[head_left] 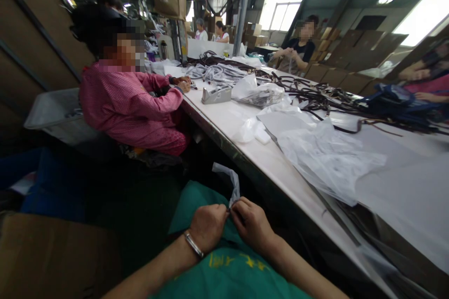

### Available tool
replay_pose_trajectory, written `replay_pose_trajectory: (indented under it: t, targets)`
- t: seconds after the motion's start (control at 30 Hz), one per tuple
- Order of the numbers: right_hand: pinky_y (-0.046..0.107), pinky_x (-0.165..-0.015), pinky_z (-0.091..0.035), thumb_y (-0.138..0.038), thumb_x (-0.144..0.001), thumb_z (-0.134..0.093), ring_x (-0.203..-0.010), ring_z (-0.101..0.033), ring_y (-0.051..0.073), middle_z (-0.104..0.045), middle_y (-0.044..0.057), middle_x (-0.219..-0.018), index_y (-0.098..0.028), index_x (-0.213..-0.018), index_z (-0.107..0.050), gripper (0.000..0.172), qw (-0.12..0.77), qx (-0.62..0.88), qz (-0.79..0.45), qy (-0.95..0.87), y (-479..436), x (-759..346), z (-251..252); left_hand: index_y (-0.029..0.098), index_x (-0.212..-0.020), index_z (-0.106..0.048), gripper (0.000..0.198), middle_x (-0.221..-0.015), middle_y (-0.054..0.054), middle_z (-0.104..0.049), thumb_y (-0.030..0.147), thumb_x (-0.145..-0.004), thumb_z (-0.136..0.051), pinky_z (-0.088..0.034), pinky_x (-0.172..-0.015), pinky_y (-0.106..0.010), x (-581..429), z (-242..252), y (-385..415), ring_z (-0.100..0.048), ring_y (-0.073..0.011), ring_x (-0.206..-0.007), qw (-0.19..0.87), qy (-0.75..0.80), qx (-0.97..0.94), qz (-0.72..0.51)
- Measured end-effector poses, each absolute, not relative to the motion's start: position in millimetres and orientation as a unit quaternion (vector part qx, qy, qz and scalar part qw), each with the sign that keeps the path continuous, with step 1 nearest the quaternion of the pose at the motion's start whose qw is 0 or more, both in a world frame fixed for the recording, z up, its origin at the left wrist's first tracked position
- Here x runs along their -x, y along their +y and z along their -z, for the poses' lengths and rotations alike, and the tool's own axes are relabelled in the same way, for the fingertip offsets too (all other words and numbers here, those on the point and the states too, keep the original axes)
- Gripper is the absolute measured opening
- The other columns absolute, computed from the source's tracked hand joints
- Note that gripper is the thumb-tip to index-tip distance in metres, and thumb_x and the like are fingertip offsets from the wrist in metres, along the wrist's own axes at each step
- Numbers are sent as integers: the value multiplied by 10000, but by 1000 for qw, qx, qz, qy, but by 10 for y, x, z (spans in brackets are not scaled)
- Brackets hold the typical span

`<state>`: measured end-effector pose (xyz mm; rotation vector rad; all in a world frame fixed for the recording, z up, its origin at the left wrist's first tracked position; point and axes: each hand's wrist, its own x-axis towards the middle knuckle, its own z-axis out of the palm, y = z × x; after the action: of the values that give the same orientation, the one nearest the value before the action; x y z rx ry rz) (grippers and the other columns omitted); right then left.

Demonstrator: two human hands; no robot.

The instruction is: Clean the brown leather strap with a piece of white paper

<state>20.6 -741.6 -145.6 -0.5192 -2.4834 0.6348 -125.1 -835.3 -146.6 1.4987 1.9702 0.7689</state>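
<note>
Low over the green apron [196, 196], my two hands meet with fingertips pinched close together. My left hand [209, 226], with a metal bangle [193, 244] at its wrist, is closed on a small dark bit whose kind I cannot make out. My right hand [253, 223] is closed on the lower end of a thin, whitish, translucent plastic strip [234, 182]. The strip rises from between the fingers and its top bends over to the left. What lies inside both grips is mostly hidden.
The long white table [242, 149] runs along my right, bearing clear plastic bags [326, 149], a tape dispenser [216, 95] and dark straps [315, 98]. A person in pink [129, 103] sits at its left edge. A cardboard box [52, 257] stands lower left.
</note>
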Motion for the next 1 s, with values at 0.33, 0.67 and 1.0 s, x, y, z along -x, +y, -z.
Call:
replay_pose_trajectory:
  t: [0.33, 0.67, 1.0]
  targets:
    - [252, -632, -407, -231, -957, -466, -686, -537, 127, -548, 34, -776, -177, -800, -576, 198, 256, 189, -321, -892, -7392, -350, 1526, 145, -873, -569, 447, -681, -17, -575, 558, -874, -398, -385, -543, -248, 1262, 1483, -8397, -486, -110, -518, 534, 601, -416, -426]
    - [297, -660, -403, -336, -858, -513, -695, -548, 165, -580, 28, -716, -180, -708, -600, 233, 243, 314, -383, -834, -7301, -176, 1450, 171, -741, -628, 264, -762, -85, -694, 330, -891, -480, -331, -618, -321, 1337, 1336, -8295, -633, -227, -723, 270, 713, -604, -234]
    - [335, -607, -388, -451, -713, -531, -620, -534, 204, -602, 42, -619, -179, -659, -624, 293, 273, 492, -407, -719, -6706, -504, 1794, 264, -1127, -683, 281, -1119, -18, -709, 387, -878, -640, -505, -937, -312, 2233, 815, -8735, -657, -192, -1034, 206, 708, -580, -346]
